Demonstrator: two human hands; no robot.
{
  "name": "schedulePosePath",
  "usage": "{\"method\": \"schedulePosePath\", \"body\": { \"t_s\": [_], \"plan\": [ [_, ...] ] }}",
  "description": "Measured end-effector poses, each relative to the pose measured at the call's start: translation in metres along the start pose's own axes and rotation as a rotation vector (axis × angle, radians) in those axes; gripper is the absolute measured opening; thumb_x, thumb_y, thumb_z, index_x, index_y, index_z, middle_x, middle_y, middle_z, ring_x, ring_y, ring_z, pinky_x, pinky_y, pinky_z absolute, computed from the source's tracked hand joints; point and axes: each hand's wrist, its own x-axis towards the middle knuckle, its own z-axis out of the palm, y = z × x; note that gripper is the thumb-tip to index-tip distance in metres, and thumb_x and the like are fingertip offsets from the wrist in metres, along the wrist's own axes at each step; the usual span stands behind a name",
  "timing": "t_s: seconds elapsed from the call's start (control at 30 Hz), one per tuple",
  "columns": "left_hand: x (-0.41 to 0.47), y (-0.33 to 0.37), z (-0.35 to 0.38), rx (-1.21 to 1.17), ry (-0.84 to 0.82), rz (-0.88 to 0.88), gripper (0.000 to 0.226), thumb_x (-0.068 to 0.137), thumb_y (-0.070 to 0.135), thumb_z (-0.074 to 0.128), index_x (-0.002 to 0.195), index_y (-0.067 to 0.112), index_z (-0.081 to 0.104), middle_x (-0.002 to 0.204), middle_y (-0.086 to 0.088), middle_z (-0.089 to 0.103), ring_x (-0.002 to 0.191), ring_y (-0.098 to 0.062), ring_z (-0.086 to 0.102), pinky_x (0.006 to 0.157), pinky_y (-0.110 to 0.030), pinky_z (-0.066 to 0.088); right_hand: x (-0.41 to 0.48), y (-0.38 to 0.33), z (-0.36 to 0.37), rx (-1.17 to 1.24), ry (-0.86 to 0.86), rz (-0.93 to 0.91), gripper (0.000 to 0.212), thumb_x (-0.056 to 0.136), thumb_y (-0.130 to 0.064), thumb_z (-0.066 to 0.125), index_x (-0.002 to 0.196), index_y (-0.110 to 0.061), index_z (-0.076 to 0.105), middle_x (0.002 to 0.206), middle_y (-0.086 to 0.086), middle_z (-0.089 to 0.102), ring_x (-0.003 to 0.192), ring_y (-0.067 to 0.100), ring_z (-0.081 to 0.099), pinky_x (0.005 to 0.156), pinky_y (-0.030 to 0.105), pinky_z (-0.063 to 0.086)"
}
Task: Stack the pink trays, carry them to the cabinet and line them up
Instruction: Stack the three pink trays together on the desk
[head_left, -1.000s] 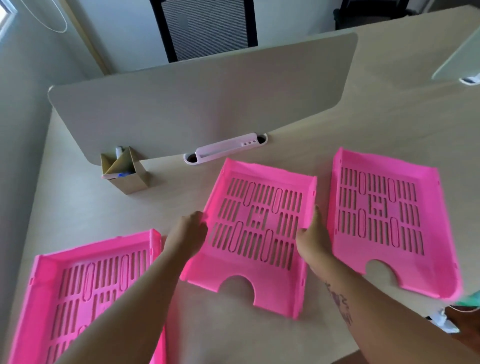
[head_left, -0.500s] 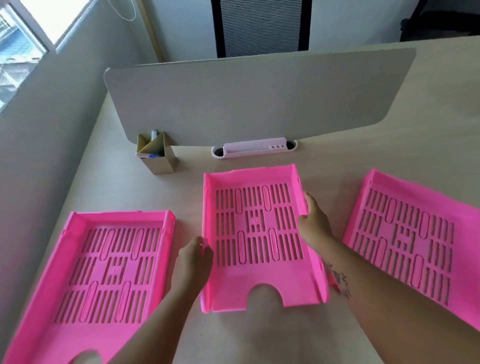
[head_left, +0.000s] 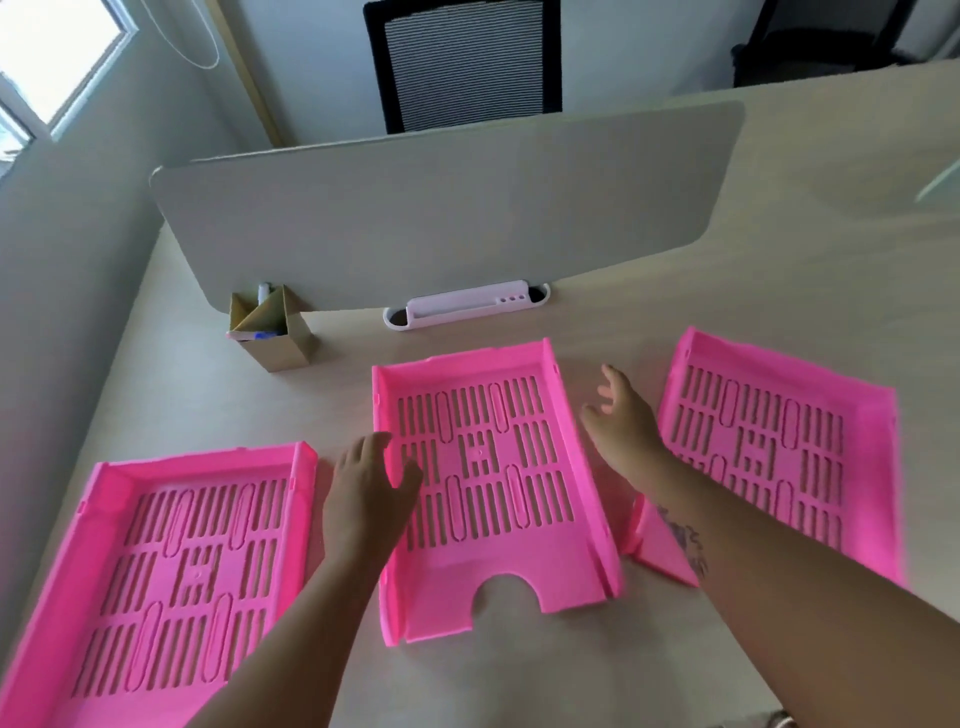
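Note:
Three slotted pink trays lie side by side on the desk: a left tray (head_left: 171, 566), a middle tray (head_left: 488, 488) and a right tray (head_left: 779, 441). My left hand (head_left: 363, 493) hovers over the middle tray's left wall, fingers spread, its thumb over the slots. My right hand (head_left: 621, 421) is in the gap between the middle and right trays, fingers apart and blurred, holding nothing. My right forearm covers the right tray's near left corner.
A grey divider panel (head_left: 441, 223) stands across the desk behind the trays. A cardboard pen holder (head_left: 272, 330) and a white cable tray (head_left: 467, 310) sit at its foot. A black mesh chair (head_left: 467, 62) is beyond. The wall runs along the left.
Both hands have let go of the middle tray's side walls and opened. The right hand has lifted away to the right. The view has shifted slightly.

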Motion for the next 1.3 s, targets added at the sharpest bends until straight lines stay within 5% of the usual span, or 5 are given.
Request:
{"method": "schedulePosePath", "body": {
  "t_s": [0.37, 0.63, 0.8, 1.07, 1.3],
  "plan": [
    [-0.001, 0.168, 0.075, -0.131, -0.281, 0.403, 0.048, 0.094, 0.029, 0.058, 0.139, 0.015, 0.049, 0.140, -0.005, 0.056, 0.122, -0.023, 0.058, 0.100, -0.042, 0.050, -0.013, 0.084, -0.136, -0.227, 0.303, 0.058, 0.032, 0.094, -0.011, 0.052, 0.125, -0.008, 0.055, 0.109, 0.007, 0.063, 0.076, 0.020, 0.062, 0.070, 0.035, 0.057],
    [-0.018, 0.235, 0.155, -0.079, -0.552, 0.147, 0.058, 0.097, 0.024, 0.054, 0.150, 0.010, 0.034, 0.144, -0.014, 0.051, 0.088, -0.013, 0.058, 0.073, -0.022, 0.051, -0.012, 0.184, -0.199, -0.312, 0.371, 0.301, 0.058, 0.090, -0.016, 0.056, 0.144, -0.006, 0.037, 0.139, 0.020, 0.045, 0.128, 0.039, 0.042, 0.102, 0.054, 0.044],
    [-0.029, 0.240, 0.187, -0.032, -0.545, 0.050, 0.027, 0.100, 0.013, 0.043, 0.122, 0.006, 0.057, 0.095, -0.006, 0.066, 0.074, -0.020, 0.066, 0.067, -0.037, 0.061, -0.012, 0.227, -0.201, -0.015, 0.203, 0.441, 0.043, 0.094, -0.003, 0.043, 0.137, -0.002, 0.040, 0.109, 0.020, 0.062, 0.073, 0.027, 0.064, 0.056, 0.035, 0.054],
    [-0.021, 0.267, 0.148, 0.003, -0.476, 0.163, 0.023, 0.098, 0.012, 0.037, 0.104, -0.001, 0.056, 0.099, -0.016, 0.065, 0.080, -0.028, 0.062, 0.068, -0.038, 0.056, 0.013, 0.188, -0.252, -0.148, 0.245, 0.177, 0.011, 0.095, -0.004, 0.041, 0.097, 0.001, 0.051, 0.068, 0.008, 0.048, 0.052, 0.020, 0.045, 0.045, 0.027, 0.031],
    [-0.005, 0.204, 0.057, -0.019, -0.270, 0.043, 0.020, 0.101, 0.014, 0.039, 0.100, 0.004, 0.056, 0.081, -0.003, 0.057, 0.061, -0.010, 0.054, 0.047, -0.022, 0.041, 0.031, 0.094, -0.193, -0.106, 0.170, -0.084, 0.031, 0.093, -0.004, 0.042, 0.067, -0.015, 0.029, 0.062, 0.005, 0.034, 0.050, 0.019, 0.030, 0.047, 0.030, 0.022]
  ]
}}
